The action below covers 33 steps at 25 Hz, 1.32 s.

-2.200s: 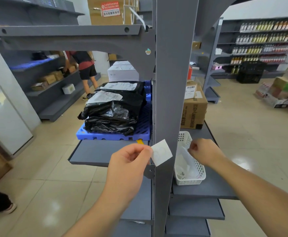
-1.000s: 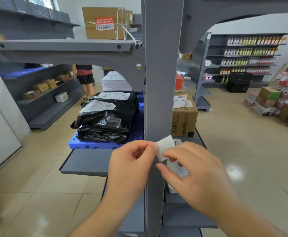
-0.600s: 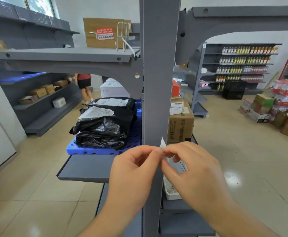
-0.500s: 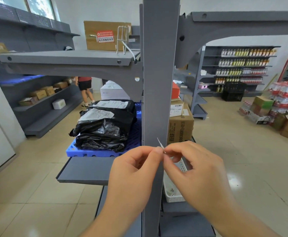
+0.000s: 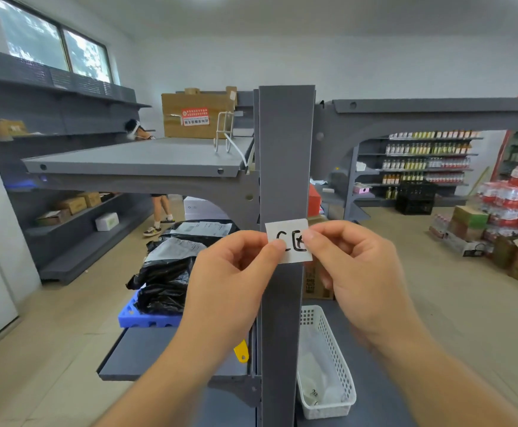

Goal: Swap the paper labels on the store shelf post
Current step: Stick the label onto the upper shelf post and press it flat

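label (image 5: 288, 240) flat against post (image 5: 285, 149) | left hand (image 5: 233, 282) pinching left edge | right hand (image 5: 359, 272) pinching right edge | basket (image 5: 340, 368) below right

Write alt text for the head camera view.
Both hands, left hand and right hand, hold a white paper label with black handwriting flat against a grey shelf post. A white basket sits on the shelf below.
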Available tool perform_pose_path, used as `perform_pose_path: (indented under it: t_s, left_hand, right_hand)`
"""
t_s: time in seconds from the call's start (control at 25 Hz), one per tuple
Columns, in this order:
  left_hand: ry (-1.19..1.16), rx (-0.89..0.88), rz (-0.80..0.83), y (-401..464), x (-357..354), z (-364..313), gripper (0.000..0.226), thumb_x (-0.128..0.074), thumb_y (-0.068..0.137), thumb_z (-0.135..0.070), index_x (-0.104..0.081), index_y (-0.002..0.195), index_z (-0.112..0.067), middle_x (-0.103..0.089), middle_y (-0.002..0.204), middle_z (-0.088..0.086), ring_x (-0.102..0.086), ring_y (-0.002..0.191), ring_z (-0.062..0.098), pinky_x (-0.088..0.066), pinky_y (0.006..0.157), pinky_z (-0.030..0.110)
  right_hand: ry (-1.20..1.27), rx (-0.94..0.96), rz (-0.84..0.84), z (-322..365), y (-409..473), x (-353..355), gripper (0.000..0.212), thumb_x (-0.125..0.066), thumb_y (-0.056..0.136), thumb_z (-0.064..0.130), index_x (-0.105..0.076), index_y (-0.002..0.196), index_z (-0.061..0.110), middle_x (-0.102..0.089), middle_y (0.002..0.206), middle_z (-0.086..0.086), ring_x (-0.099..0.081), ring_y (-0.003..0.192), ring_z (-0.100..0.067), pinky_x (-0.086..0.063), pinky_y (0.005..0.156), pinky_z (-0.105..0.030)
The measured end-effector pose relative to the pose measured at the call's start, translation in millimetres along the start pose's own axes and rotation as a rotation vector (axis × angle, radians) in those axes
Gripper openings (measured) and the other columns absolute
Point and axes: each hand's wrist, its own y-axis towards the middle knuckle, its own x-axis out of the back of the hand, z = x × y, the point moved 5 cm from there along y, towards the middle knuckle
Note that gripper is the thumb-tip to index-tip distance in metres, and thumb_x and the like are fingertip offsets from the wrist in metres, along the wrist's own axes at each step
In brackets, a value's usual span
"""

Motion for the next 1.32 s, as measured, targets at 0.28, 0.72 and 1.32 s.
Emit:
perform_pose_path:
  t_s: [0.28, 0.72, 1.32]
  left_hand:
    - [0.137, -0.124, -0.043, 24, 1, -11, 0.012, -0.072, 0.091, -0.035, -0.078, 0.082, -0.03, -0.08, 0.077, -0.009, -0.074, 0.073, 0.013, -0.061, 0.067, 0.027]
    - [0.445, -0.369, -0.105, 39, -1, -21, 0.023, -0.065, 0.096, -0.04, -0.067, 0.077, -0.027, -0.064, 0.065, -0.005, -0.06, 0.066, 0.013, -0.05, 0.06, 0.029]
    - [0.575, -0.444, -0.129, 45, -5, -25, 0.032, -0.064, 0.096, -0.039, -0.059, 0.071, -0.02, -0.048, 0.058, -0.006, -0.049, 0.059, 0.01, -0.042, 0.057, 0.027]
  right_hand:
    - [-0.256, 0.15, -0.066, 3, 17, -2, 0.009, -0.073, 0.092, 0.025, -0.076, 0.084, 0.029, -0.076, 0.08, 0.006, -0.069, 0.073, -0.011, -0.057, 0.067, -0.021]
    - [-0.413, 0.29, -0.094, 18, 32, -9, 0.015, -0.07, 0.093, 0.02, -0.069, 0.079, 0.023, -0.065, 0.063, 0.001, -0.055, 0.059, -0.01, -0.044, 0.053, -0.013]
    - [-0.493, 0.339, -0.154, 16, 36, -15, 0.015, -0.07, 0.091, 0.021, -0.067, 0.076, 0.02, -0.064, 0.064, 0.001, -0.058, 0.063, -0.019, -0.05, 0.055, -0.028]
